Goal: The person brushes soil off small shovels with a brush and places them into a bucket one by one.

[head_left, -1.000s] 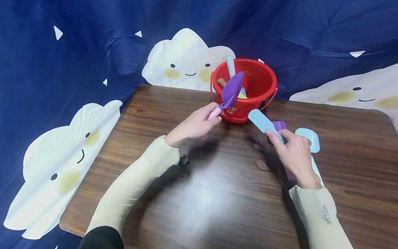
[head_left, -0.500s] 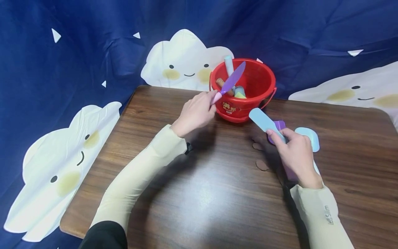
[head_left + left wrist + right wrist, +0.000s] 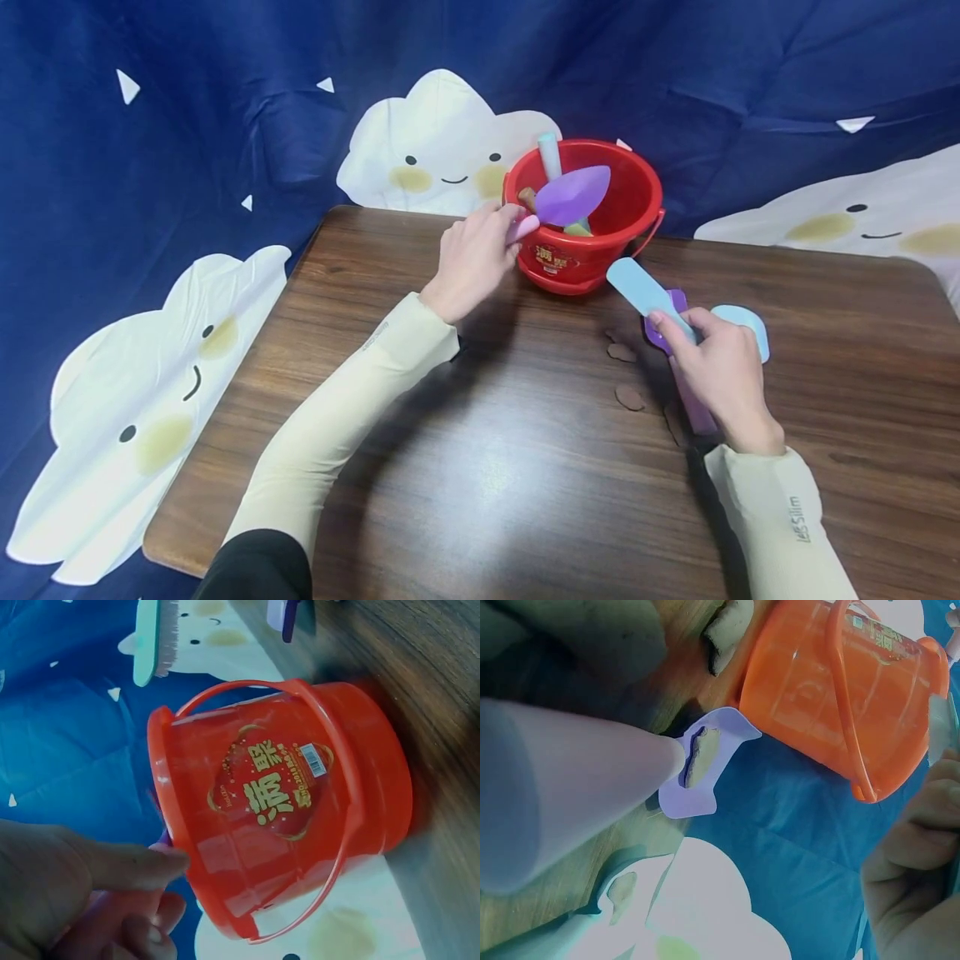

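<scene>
My left hand (image 3: pixel 474 260) grips the pink handle of a purple trowel (image 3: pixel 576 195), whose leaf-shaped blade hangs over the mouth of a red bucket (image 3: pixel 558 258). Inside the bucket a light blue handle (image 3: pixel 550 157), a brown handle end and something yellow-green show past the blade. In the left wrist view, fingers hide most of the trowel beside the bucket's rim. My right hand (image 3: pixel 726 367) pinches a light blue brush (image 3: pixel 647 292) above the table; its bristles (image 3: pixel 169 637) show in the left wrist view.
Under and beside the right hand lie a purple scoop (image 3: pixel 724 754) and a light blue shovel (image 3: pixel 744 325), each with a brown piece on it. Loose brown pieces (image 3: pixel 630 397) lie on the wooden table (image 3: pixel 465 467). Blue cloud-print cloth hangs behind.
My left hand has moved up and toward the bucket, and the trowel has turned so its blade lies flatter over the opening. The right hand with the brush has barely shifted.
</scene>
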Motion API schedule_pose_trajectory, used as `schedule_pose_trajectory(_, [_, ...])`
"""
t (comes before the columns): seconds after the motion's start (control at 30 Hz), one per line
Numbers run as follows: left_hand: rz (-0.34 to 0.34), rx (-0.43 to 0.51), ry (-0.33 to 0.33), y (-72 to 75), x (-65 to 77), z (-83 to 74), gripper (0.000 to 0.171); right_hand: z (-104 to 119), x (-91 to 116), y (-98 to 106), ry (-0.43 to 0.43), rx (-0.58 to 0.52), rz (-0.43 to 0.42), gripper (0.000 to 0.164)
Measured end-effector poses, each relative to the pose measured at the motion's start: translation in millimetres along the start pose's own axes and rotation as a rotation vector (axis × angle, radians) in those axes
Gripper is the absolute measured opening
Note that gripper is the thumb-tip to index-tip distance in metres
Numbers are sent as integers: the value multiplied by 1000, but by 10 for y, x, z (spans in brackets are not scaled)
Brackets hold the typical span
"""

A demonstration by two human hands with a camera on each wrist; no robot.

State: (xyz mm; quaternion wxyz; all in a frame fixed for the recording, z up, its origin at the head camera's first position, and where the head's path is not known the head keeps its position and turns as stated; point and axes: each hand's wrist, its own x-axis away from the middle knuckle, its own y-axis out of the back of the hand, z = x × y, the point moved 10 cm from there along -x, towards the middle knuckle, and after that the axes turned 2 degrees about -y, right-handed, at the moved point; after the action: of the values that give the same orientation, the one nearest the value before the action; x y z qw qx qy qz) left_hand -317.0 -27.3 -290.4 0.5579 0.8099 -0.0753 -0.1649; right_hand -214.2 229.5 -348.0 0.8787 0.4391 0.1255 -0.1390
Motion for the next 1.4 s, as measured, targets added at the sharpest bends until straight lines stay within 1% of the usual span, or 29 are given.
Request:
schedule_pose_trajectory(0.1, [15,20,-7,-6,-28,-15,43,0,3,20,2,-7,-15,35])
schedule_pose_trajectory(0.27, [15,43,-29,22,-52,-38,38,-12,14,43,4,-10,-28,34])
schedule_pose_trajectory(0.47, [10,194,-23,54,-67,-35,35,-43,20,61,-5,-8,-30,34])
schedule_pose_trajectory(0.63, [-14,286,-44,55,-83,-53,36,-47,15,69,-3,-7,-33,34])
schedule_pose_trajectory(0.7, [-33,327,-51,65,-94,-42,41,-49,11,86,-5,-6,-43,34])
schedule_pose_trajectory(0.77, [-46,372,-35,66,-104,0,51,-59,6,112,-13,-7,-56,34])
schedule_pose_trajectory(0.87, [-36,448,30,31,-108,107,69,-76,1,160,-22,2,-73,34])
schedule_pose_trajectory(0.93, [-10,496,94,-24,-91,199,74,-85,-5,192,-20,5,-81,34])
schedule_pose_trajectory(0.97, [20,531,128,-71,-75,238,72,-86,-9,208,-13,4,-86,34])
schedule_pose_trajectory(1.03, [92,587,178,-181,-30,285,62,-95,-16,245,-4,0,-98,33])
schedule_pose_trajectory(1.13, [244,640,228,-400,80,284,38,-129,-24,300,-5,-14,-117,32])
schedule_pose_trajectory(1.2, [338,641,232,-547,163,238,25,-157,-27,335,-7,-16,-127,31])
schedule_pose_trajectory(1.27, [412,627,220,-678,242,166,21,-190,-28,367,-13,-15,-133,30])
schedule_pose_trajectory(1.33, [450,615,199,-788,303,76,18,-224,-32,398,-23,-13,-133,30])
schedule_pose_trajectory(1.4, [466,612,175,-885,352,-31,17,-263,-33,430,-37,-21,-132,29])
